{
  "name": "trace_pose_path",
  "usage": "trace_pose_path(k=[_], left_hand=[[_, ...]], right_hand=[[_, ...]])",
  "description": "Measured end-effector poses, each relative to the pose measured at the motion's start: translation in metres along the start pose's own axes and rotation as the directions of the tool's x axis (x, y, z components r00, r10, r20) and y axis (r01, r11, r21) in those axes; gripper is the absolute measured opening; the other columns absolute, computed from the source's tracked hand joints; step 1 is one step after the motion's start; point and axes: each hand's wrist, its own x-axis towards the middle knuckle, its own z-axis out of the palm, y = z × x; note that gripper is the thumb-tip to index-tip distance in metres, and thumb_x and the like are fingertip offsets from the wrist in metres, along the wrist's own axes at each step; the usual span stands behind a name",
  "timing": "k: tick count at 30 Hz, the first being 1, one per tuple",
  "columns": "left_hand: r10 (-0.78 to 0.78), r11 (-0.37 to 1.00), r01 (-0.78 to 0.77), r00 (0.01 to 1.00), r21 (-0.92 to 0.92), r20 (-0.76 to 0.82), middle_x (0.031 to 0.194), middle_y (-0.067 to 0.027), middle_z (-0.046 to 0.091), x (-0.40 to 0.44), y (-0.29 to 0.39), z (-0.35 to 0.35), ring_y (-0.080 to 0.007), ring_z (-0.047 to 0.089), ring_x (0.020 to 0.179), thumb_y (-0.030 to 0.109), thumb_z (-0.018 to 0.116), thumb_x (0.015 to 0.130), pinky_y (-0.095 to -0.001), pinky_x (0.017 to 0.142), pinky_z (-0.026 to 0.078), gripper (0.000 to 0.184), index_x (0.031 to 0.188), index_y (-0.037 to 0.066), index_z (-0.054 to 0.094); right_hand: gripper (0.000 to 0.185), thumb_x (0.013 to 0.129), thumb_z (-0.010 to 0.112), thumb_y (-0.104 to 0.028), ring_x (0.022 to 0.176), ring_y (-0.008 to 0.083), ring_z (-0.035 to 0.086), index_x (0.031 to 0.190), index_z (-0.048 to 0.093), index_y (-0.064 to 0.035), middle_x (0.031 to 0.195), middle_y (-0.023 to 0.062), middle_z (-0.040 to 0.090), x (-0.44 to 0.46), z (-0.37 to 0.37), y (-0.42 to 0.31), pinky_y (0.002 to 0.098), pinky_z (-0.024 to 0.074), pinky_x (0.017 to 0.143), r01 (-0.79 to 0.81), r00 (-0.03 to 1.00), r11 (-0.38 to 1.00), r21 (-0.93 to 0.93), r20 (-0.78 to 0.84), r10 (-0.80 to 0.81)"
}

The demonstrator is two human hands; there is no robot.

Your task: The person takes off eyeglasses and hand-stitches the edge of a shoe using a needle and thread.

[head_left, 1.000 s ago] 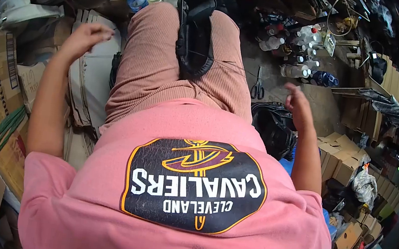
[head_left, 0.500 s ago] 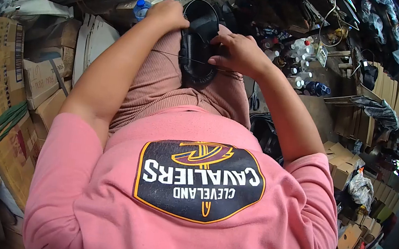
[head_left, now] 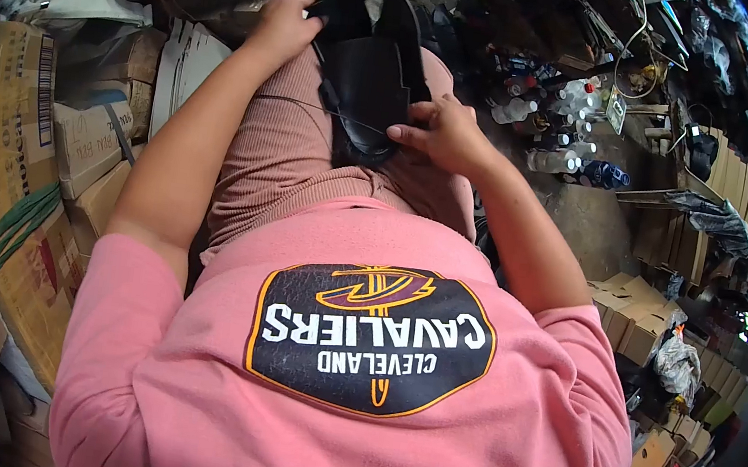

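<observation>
The open black shell [head_left: 371, 65] lies on the person's lap [head_left: 278, 142], between the hands. The left hand [head_left: 287, 25] grasps its far left rim; the right hand [head_left: 449, 136] is at its near right edge, whether gripping I can't tell. Clear bottles [head_left: 514, 111] crowd the floor [head_left: 586, 218] to the right, their contents too small to tell; cardboard boxes [head_left: 86, 147] sit left.
</observation>
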Motion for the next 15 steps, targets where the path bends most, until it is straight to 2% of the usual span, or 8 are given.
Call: trace_pose_path(k=[2, 3, 4, 6, 8, 10, 13, 15], left_hand=[[-0.001, 0.995, -0.011, 0.994, 0.102, 0.109, 0.106, -0.0164, 0.061, 0.017, 0.009, 0.014, -0.0333, 0.059, 0.095, 0.024, 0.067, 0.077, -0.0382, 0.085, 0.047, 0.034, 0.105, 0.005, 0.066], [0.013, 0.990, -0.037, 0.985, 0.137, 0.170, 0.106, -0.0157, 0.061, 0.024, 0.018, 0.024, -0.0331, 0.059, 0.096, 0.025, 0.067, 0.077, -0.0394, 0.086, 0.047, 0.034, 0.106, 0.007, 0.066], [0.028, 0.983, -0.069, 0.972, 0.171, 0.232, 0.105, -0.0150, 0.061, 0.029, 0.028, 0.033, -0.0329, 0.060, 0.098, 0.025, 0.068, 0.077, -0.0406, 0.088, 0.047, 0.034, 0.107, 0.009, 0.066], [-0.092, 0.973, -0.006, 0.907, 0.232, 0.411, 0.104, -0.0141, 0.061, 0.037, 0.047, 0.050, -0.0316, 0.058, 0.104, 0.025, 0.070, 0.076, -0.0420, 0.089, 0.048, 0.033, 0.105, 0.011, 0.066], [-0.097, 0.964, -0.021, 0.900, 0.266, 0.425, 0.106, -0.0126, 0.060, 0.037, 0.057, 0.057, -0.0306, 0.057, 0.107, 0.025, 0.071, 0.075, -0.0420, 0.088, 0.048, 0.037, 0.110, 0.013, 0.064], [-0.055, 0.967, -0.029, 0.947, 0.254, 0.315, 0.112, -0.0115, 0.057, 0.030, 0.068, 0.057, -0.0312, 0.057, 0.108, 0.027, 0.071, 0.076, -0.0419, 0.088, 0.048, 0.045, 0.118, 0.016, 0.059], [0.153, 0.988, -0.148, 0.984, -0.053, 0.094, 0.113, -0.0109, 0.055, 0.011, 0.068, 0.038, -0.0318, 0.058, 0.102, 0.024, 0.070, 0.079, -0.0400, 0.085, 0.049, 0.044, 0.120, 0.017, 0.057], [0.257, 0.942, -0.253, 0.966, -0.222, -0.009, 0.111, -0.0106, 0.055, -0.009, 0.077, 0.015, -0.0316, 0.058, 0.100, 0.022, 0.070, 0.079, -0.0395, 0.084, 0.049, 0.041, 0.118, 0.017, 0.058]], right_hand=[[0.029, 0.080, 0.070, -0.036, 0.087, 0.0227, 0.062, 0.083, 0.070, -0.0076, 0.088, 0.0122, 0.067, -0.011, 0.004, 0.009, 0.0359, 0.0418, 0.084, 0.031, 0.999, 0.994, 0.107, -0.046, -0.027], [0.030, 0.080, 0.070, -0.038, 0.085, 0.0243, 0.060, 0.083, 0.070, -0.0079, 0.085, 0.0121, 0.065, -0.020, 0.003, 0.007, 0.0361, 0.0417, 0.082, 0.081, 0.978, 0.995, 0.065, -0.196, -0.067], [0.031, 0.079, 0.070, -0.039, 0.084, 0.0259, 0.057, 0.083, 0.070, -0.0082, 0.081, 0.0120, 0.064, -0.026, 0.001, 0.008, 0.0363, 0.0416, 0.081, 0.125, 0.933, 0.992, 0.018, -0.341, -0.111], [0.033, 0.079, 0.069, -0.042, 0.086, 0.0273, 0.053, 0.084, 0.072, -0.0095, 0.078, 0.0107, 0.062, -0.026, 0.000, 0.017, 0.0379, 0.0380, 0.080, 0.076, 0.908, 0.979, -0.188, -0.392, -0.145], [0.037, 0.078, 0.068, -0.046, 0.091, 0.0270, 0.051, 0.085, 0.073, -0.0100, 0.080, 0.0101, 0.062, -0.032, 0.004, 0.017, 0.0394, 0.0335, 0.083, 0.065, 0.847, 0.931, -0.359, -0.474, -0.242], [0.037, 0.078, 0.068, -0.047, 0.095, 0.0254, 0.049, 0.085, 0.073, -0.0106, 0.078, 0.0075, 0.064, -0.030, 0.004, 0.025, 0.0396, 0.0289, 0.086, 0.070, 0.830, 0.951, -0.302, -0.511, -0.224], [0.033, 0.079, 0.072, -0.039, 0.074, 0.0147, 0.053, 0.078, 0.069, -0.0057, 0.069, 0.0019, 0.059, -0.029, -0.006, 0.028, 0.0322, 0.0423, 0.067, 0.146, 0.834, 0.923, -0.357, -0.458, -0.309], [0.030, 0.079, 0.075, -0.031, 0.060, 0.0075, 0.051, 0.079, 0.068, -0.0017, 0.062, -0.0016, 0.056, -0.026, -0.013, 0.029, 0.0261, 0.0405, 0.054, 0.108, 0.981, 0.982, 0.152, -0.175, -0.081]])
